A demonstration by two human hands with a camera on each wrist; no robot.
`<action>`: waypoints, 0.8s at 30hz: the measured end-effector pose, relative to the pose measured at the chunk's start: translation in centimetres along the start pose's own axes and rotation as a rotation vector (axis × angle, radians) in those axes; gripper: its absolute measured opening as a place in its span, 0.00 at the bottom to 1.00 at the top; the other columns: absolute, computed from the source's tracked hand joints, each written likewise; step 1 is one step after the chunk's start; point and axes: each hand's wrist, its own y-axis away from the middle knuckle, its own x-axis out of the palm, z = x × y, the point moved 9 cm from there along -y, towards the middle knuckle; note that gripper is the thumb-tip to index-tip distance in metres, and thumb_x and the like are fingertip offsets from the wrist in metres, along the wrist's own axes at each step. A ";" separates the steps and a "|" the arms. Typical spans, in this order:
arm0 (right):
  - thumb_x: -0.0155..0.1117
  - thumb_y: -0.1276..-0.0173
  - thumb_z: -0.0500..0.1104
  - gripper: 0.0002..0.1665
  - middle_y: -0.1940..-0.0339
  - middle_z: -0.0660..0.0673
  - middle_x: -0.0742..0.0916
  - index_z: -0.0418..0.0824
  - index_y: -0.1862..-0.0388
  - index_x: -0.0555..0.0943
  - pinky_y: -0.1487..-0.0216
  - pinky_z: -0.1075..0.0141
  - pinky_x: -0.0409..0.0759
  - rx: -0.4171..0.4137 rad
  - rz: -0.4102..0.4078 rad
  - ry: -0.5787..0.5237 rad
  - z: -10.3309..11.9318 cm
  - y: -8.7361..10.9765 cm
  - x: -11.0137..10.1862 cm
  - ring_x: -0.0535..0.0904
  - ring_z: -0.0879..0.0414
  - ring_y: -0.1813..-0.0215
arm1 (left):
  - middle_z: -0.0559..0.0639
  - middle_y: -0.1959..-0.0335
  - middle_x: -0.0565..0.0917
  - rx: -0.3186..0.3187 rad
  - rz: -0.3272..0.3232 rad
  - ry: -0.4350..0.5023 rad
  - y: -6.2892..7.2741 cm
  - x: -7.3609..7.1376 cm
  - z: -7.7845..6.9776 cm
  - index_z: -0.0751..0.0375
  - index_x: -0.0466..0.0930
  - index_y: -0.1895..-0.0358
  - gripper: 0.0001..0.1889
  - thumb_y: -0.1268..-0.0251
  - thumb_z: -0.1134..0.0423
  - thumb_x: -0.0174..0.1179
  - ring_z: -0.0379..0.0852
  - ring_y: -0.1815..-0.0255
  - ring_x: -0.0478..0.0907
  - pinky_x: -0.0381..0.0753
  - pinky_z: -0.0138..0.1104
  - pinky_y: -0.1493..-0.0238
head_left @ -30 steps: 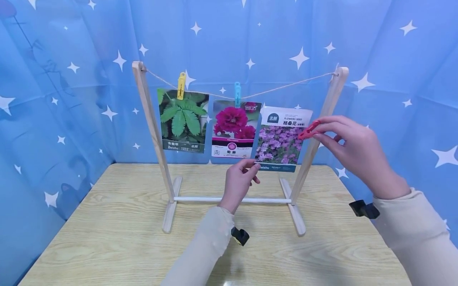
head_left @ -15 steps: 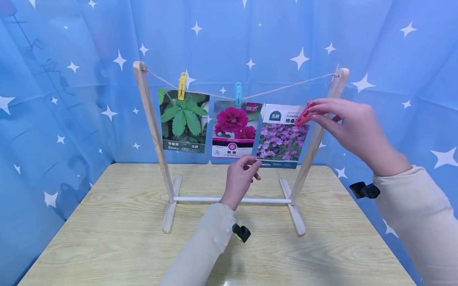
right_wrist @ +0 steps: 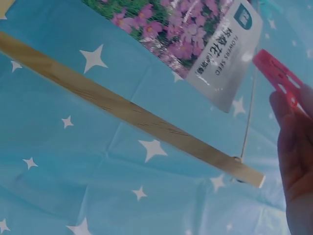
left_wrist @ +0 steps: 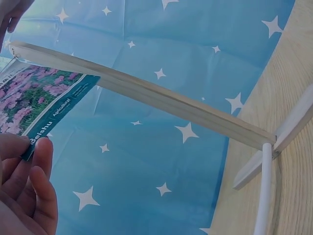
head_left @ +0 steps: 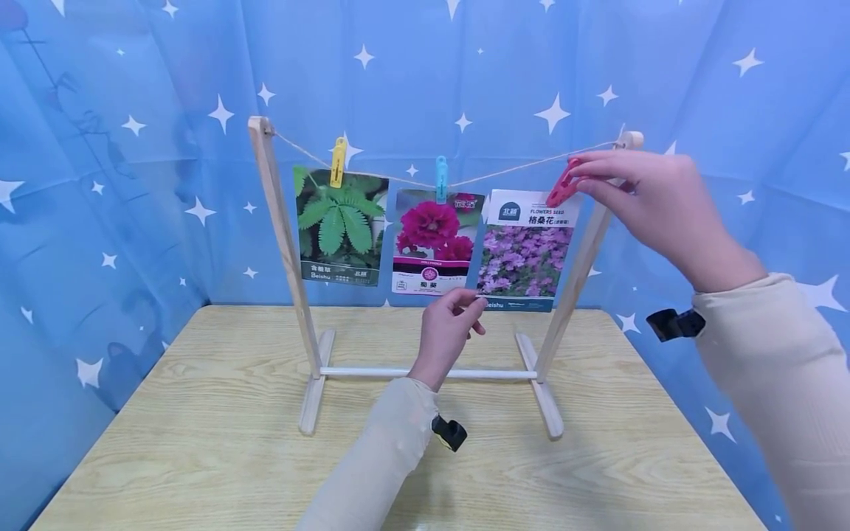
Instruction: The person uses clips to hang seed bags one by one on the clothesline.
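A seed packet with pink-purple flowers (head_left: pixel 524 258) is held upright by my left hand (head_left: pixel 446 332), whose thumb and fingers pinch its lower left corner. The left wrist view shows that pinch on the green bottom band of the packet (left_wrist: pixel 63 110). My right hand (head_left: pixel 654 203) pinches a red clothespin (head_left: pixel 563 184) between thumb and fingertips, its nose pointing down and left over the packet's top right corner. In the right wrist view the red clothespin (right_wrist: pixel 279 73) is apart from the packet's white top edge, near the string (right_wrist: pixel 250 112).
A wooden frame (head_left: pixel 282 236) stands on the table (head_left: pixel 199 442) with a sagging string (head_left: pixel 524 164). From it hang a green-leaf packet (head_left: pixel 341 228) under a yellow clothespin (head_left: pixel 339 162) and a magenta-flower packet (head_left: pixel 434 236) under a blue clothespin (head_left: pixel 441 179). A starred blue curtain (head_left: pixel 412 66) hangs behind.
My right hand has risen with the red clothespin, from beside the packet's middle to its top corner. The flower packet has shifted slightly up; my left hand keeps its pinch.
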 end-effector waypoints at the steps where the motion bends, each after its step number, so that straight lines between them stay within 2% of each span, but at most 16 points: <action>1: 0.62 0.41 0.41 0.15 0.53 0.49 0.82 0.44 0.53 0.81 0.66 0.81 0.66 0.006 0.006 0.008 0.0 -0.2 0.0 0.78 0.56 0.59 | 0.44 0.76 0.80 0.002 0.002 0.005 0.0 0.0 -0.1 0.42 0.80 0.61 0.12 0.45 0.45 0.58 0.45 0.79 0.78 0.77 0.37 0.75; 6: 0.64 0.42 0.42 0.14 0.57 0.49 0.83 0.44 0.56 0.82 0.66 0.80 0.66 0.038 0.040 0.023 -0.4 -1.4 -0.2 0.77 0.56 0.59 | 0.44 0.74 0.80 0.020 0.013 0.027 -0.1 0.2 -0.4 0.43 0.80 0.60 0.12 0.44 0.45 0.57 0.49 0.77 0.79 0.77 0.37 0.75; 13: 0.62 0.41 0.45 0.11 0.57 0.52 0.82 0.46 0.59 0.83 0.64 0.77 0.66 0.093 0.101 0.007 -1.0 -2.4 -0.2 0.74 0.59 0.56 | 0.45 0.75 0.80 0.015 -0.004 0.019 -0.2 -0.4 -0.4 0.43 0.80 0.59 0.12 0.44 0.46 0.57 0.45 0.79 0.78 0.77 0.39 0.74; 17: 0.59 0.39 0.46 0.12 0.55 0.51 0.82 0.46 0.58 0.82 0.63 0.80 0.65 0.136 0.112 0.004 -1.6 -3.1 -0.5 0.74 0.57 0.53 | 0.44 0.74 0.80 0.018 -0.002 0.036 -0.3 -0.4 -0.5 0.44 0.80 0.59 0.12 0.44 0.46 0.57 0.44 0.79 0.78 0.78 0.42 0.73; 24: 0.60 0.40 0.48 0.13 0.57 0.51 0.82 0.48 0.57 0.82 0.63 0.79 0.66 0.158 0.101 0.033 -1.6 -4.0 -1.4 0.73 0.58 0.55 | 0.44 0.74 0.80 -0.005 -0.016 0.036 -0.5 -0.4 0.0 0.44 0.81 0.61 0.12 0.45 0.46 0.59 0.45 0.79 0.78 0.75 0.37 0.75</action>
